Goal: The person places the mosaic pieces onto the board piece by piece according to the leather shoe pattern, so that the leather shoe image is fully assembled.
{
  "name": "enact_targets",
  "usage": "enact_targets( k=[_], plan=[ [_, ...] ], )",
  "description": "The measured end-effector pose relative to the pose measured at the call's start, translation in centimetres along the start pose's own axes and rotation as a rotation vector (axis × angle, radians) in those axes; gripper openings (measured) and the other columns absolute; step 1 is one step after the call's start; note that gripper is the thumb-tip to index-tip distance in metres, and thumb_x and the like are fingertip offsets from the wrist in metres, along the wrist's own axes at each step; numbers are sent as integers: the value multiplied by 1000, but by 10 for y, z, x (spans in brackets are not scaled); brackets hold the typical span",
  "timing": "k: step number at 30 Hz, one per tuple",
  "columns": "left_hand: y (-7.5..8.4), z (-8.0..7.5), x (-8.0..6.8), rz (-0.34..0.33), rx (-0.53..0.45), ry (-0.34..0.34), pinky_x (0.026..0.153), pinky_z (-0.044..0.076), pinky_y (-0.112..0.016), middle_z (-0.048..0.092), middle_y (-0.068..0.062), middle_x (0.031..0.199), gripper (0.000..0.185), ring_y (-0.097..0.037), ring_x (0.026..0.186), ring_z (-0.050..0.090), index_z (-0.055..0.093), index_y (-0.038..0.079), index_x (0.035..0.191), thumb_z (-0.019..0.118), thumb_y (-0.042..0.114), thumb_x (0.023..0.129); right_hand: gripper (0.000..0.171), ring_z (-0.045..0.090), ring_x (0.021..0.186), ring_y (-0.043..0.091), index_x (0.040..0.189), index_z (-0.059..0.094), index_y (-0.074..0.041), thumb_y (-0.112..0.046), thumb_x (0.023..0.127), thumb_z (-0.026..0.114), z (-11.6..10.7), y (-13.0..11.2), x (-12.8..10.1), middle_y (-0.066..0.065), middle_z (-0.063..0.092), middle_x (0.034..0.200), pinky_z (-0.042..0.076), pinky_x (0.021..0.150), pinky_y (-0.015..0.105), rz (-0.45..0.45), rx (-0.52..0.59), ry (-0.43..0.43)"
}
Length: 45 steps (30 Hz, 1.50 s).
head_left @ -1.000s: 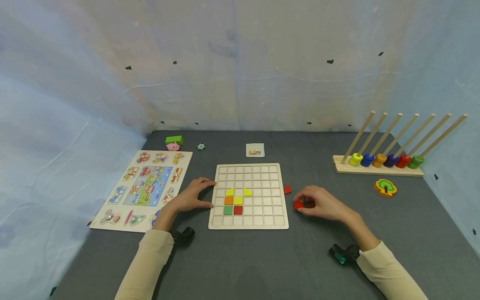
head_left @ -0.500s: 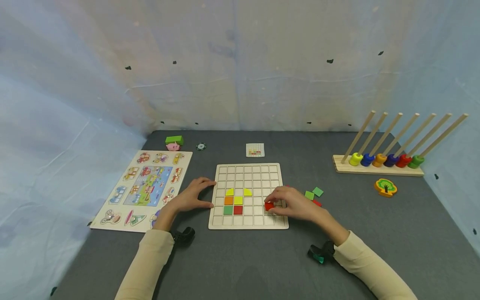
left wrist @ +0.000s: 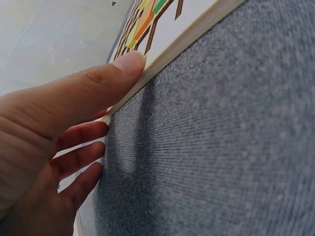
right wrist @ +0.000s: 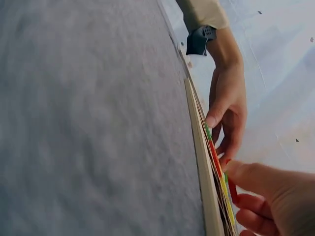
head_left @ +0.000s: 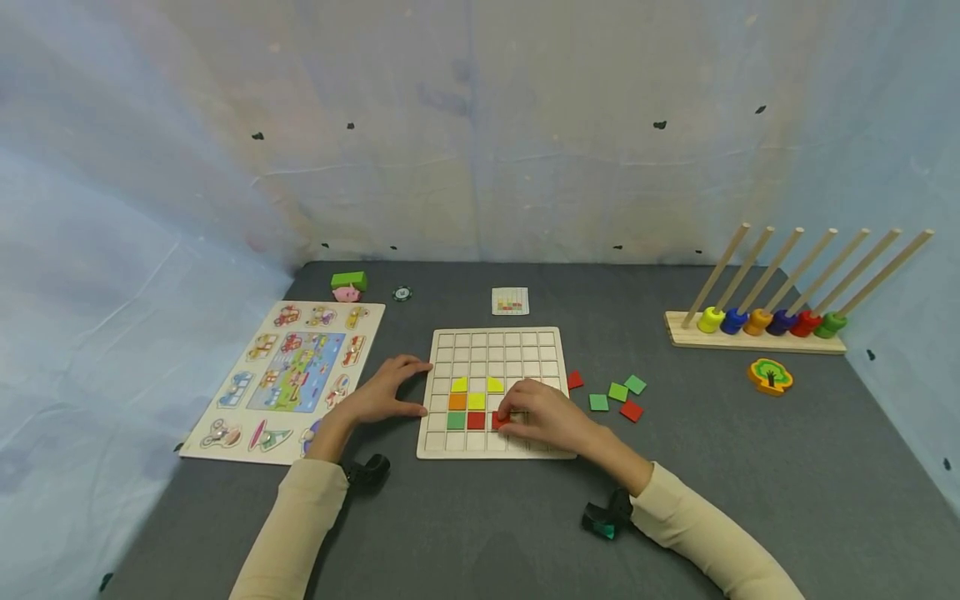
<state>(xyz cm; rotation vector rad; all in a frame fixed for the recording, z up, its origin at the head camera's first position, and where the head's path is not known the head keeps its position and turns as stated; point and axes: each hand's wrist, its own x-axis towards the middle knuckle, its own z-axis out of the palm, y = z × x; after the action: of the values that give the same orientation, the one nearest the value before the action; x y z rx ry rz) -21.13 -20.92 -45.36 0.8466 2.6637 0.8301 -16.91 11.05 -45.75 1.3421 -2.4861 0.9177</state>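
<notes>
A wooden grid board [head_left: 442, 444] lies in the middle of the table. Seated in its cells are a green tile [head_left: 456, 421], a red tile [head_left: 476, 420], an orange tile [head_left: 457, 402] and several yellow ones. My right hand [head_left: 546, 415] pinches another red square tile [head_left: 498, 422] between thumb and fingers, over the row with the green one; the right wrist view shows this tile [right wrist: 233, 191] tilted at the board. My left hand [head_left: 381, 392] rests along the board's left edge, its thumb [left wrist: 130, 61] touching the rim and the other fingers spread loosely.
Loose green and red tiles [head_left: 632, 411] lie right of the board. A small pattern card [head_left: 510, 301] sits behind it. Leftward is a picture puzzle [head_left: 285, 375]; at the right stand a peg stacker [head_left: 750, 333] and a tree piece [head_left: 770, 376].
My right hand has carried the red tile leftward from the table right of the board to a cell near the seated red tile. Loose tiles there came into view. My left hand stayed put.
</notes>
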Motion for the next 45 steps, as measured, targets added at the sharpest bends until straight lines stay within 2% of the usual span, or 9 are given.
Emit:
enact_targets(
  k=[3,10,20,28,40,45],
  plan=[
    [0,0,0,2,6,1,101,28,-54,39,-14,134,74,-32,124,33,44,9,139,75,38,78,13,54,83,6,85,69,-14,-22,78,76,5,2,0,-6,62,87,46,76,23,-28,-19,6],
    [0,0,0,-5,1,3,101,28,-54,39,-13,134,73,-32,124,32,44,10,139,74,38,78,7,55,86,12,81,72,-15,-15,75,77,3,5,1,-3,63,85,44,81,29,-118,-84,22],
    [0,0,0,-14,5,0,102,28,-53,38,-13,136,73,-32,125,32,44,10,139,75,36,78,8,54,87,14,85,75,-14,-17,78,76,5,3,5,-3,65,85,44,82,29,-96,-93,12],
    [0,0,0,-8,10,-2,101,28,-54,39,-14,135,74,-33,124,32,44,9,139,75,37,78,10,53,91,13,91,72,-14,-20,82,72,1,4,4,-3,62,91,42,84,30,-75,-49,-48],
    [-1,1,1,-42,13,-17,103,28,-52,38,-12,137,73,-31,126,31,43,12,140,75,36,78,17,55,95,13,100,69,-11,-15,84,70,-31,20,-12,-1,61,101,47,78,30,1,33,4],
    [-1,1,1,-36,6,-18,103,27,-53,38,-12,137,74,-31,126,31,43,12,140,75,37,78,19,56,87,19,103,68,-9,-13,84,70,-47,28,-22,1,60,101,47,70,32,29,44,17]
  ],
)
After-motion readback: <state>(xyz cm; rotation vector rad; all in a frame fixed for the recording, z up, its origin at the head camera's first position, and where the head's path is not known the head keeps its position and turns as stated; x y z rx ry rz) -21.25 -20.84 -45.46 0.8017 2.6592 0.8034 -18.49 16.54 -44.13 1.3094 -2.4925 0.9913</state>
